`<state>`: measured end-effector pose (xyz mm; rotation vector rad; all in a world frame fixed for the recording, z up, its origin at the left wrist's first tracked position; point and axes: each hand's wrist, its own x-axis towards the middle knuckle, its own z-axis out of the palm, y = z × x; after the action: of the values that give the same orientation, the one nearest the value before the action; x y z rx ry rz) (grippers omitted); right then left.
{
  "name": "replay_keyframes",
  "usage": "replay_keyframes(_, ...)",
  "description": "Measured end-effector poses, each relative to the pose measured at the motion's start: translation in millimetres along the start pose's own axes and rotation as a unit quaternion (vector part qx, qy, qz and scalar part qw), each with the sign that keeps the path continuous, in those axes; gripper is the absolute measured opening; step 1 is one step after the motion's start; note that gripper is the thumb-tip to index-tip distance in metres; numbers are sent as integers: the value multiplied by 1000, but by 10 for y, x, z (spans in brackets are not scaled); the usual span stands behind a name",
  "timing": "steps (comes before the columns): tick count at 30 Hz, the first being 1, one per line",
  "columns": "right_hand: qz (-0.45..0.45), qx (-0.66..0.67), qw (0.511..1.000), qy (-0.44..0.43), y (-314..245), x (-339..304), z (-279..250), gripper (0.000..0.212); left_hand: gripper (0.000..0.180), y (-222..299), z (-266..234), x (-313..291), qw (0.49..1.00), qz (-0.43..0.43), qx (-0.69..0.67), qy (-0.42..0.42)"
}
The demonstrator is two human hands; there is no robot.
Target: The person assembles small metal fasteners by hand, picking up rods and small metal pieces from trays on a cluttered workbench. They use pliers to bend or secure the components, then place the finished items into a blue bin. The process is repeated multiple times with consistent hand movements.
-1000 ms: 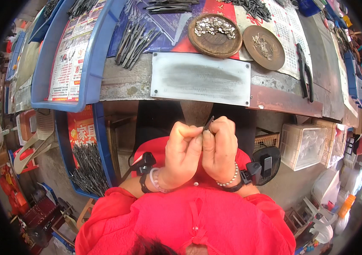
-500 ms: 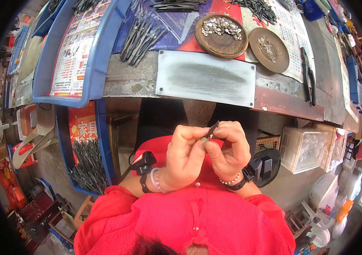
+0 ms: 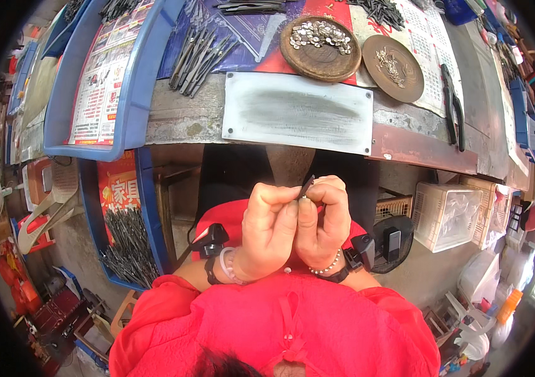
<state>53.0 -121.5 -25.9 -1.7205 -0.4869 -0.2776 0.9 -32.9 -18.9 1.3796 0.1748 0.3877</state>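
In front of my red top, my left hand (image 3: 266, 229) and my right hand (image 3: 324, 223) meet with thumbs nearly together. Both pinch a short, narrow dark metal piece (image 3: 307, 186), which tilts up between the fingertips. A tiny shiny spot shows at its lower end; its exact kind is too small to make out, and the fingers cover part of it. Beyond the hands, a white plate with a grey smudged middle (image 3: 297, 112) is fixed to the bench edge. Behind it are a round wooden dish (image 3: 321, 66) of small silvery discs and a brown dish (image 3: 409, 88) of small pin-like bits.
Long dark metal pieces (image 3: 201, 60) lie fanned on the bench. Black-handled pliers (image 3: 452, 107) rest at the right. A blue tray (image 3: 135, 88) stands at the left, above a blue bin (image 3: 151, 213) full of dark metal pieces. White plastic crates (image 3: 446, 217) sit below right.
My right hand has shifted left, closer to my left hand. The dark piece now stands more upright and slightly further left. The bench has shifted slightly left in view.
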Motion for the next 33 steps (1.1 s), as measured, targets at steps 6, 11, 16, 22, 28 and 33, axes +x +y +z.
replay_keyframes(6, 231, 258, 934, -91, -26, 171, -179, 24, 18, 173, -25, 145, 997, -28, -49, -59)
replay_keyframes(11, 171, 203, 958, -109, 70, 308, -332, 38, 23, 418, -194, 509, 992, -119, 17, -22)
replay_keyframes(16, 148, 151, 964, -163, 103, 304, -339, 28, 15, 431, -421, 1082, 981, 4, 188, 37)
replay_keyframes(22, 160, 123, 949, -244, 122, 315, -397, 19, 13, 283, -624, 1655, 849, 151, 492, 117)
replay_keyframes(28, 164, 105, 943, -271, 239, 281, -482, 16, 13, 166, -660, 1847, 744, 117, 639, 157)
replay_keyframes(33, 162, 104, 938, -289, 350, 249, -476, 15, 18, 256, -522, 1962, 767, 177, 610, 89)
